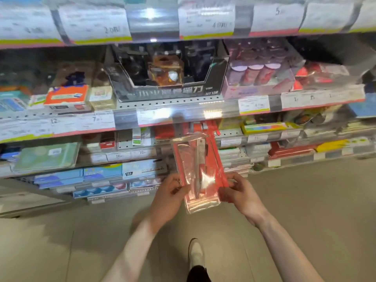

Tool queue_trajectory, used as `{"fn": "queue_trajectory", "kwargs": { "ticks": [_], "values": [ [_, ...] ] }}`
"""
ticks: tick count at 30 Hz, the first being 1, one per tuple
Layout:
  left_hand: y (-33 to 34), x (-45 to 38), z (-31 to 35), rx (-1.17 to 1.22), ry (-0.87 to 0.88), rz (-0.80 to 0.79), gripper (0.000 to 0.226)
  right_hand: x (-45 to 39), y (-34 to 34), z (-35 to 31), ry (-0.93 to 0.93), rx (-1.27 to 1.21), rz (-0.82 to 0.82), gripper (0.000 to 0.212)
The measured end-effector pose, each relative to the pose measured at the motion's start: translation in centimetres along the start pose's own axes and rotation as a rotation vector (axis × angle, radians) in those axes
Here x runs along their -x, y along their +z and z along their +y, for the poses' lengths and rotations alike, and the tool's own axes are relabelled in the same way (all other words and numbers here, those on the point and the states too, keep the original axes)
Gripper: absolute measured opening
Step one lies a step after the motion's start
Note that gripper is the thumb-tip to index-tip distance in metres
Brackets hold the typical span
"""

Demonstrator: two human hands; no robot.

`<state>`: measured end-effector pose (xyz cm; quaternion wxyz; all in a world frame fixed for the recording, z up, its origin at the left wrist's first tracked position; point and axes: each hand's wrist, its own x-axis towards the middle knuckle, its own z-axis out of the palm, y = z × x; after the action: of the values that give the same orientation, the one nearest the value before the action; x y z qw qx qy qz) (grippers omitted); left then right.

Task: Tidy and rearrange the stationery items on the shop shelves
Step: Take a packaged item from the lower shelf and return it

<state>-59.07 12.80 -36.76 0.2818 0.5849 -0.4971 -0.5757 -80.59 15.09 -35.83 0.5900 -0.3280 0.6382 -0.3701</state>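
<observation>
Holding a red packet in clear wrap (pixel 198 169) by its lower corners, my left hand (pixel 168 198) and right hand (pixel 240 193) each pinching it below the mid shelf edge (pixel 183 110); that glossy film could slip loose

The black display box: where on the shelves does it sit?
In the head view, the black display box sits centre on the middle shelf, left of the pink box.
</observation>
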Motion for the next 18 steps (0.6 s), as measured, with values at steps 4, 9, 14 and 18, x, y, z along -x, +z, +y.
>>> {"fn": "queue_trajectory", "kwargs": {
  "ticks": [4, 9, 14, 18],
  "values": [
    [0.1, -3.5, -1.5, -0.043, 0.045, 0.001, 0.027, -3.8, 0.8, 1.5, 0.018, -0.048, 0.063, 0.024],
    [0.7, -8.3, -1.4, 0.062, 0.155, 0.027, 0.073, -9.6, 1.4, 1.1, -0.054, -0.136, 0.099, 0.022],
    [1.5, -13.3, -0.4, 0.031, 0.336, 0.231, 0.045, -15.3, 1.5, -0.8, -0.281, -0.065, 0.155, 0.022],
    [1.7, -17.2, -0.9, -0.149, 0.388, 0.369, 0.028, -18.9, 1.5, -1.0, -0.467, 0.156, 0.313, 0.029]
  ]
}}
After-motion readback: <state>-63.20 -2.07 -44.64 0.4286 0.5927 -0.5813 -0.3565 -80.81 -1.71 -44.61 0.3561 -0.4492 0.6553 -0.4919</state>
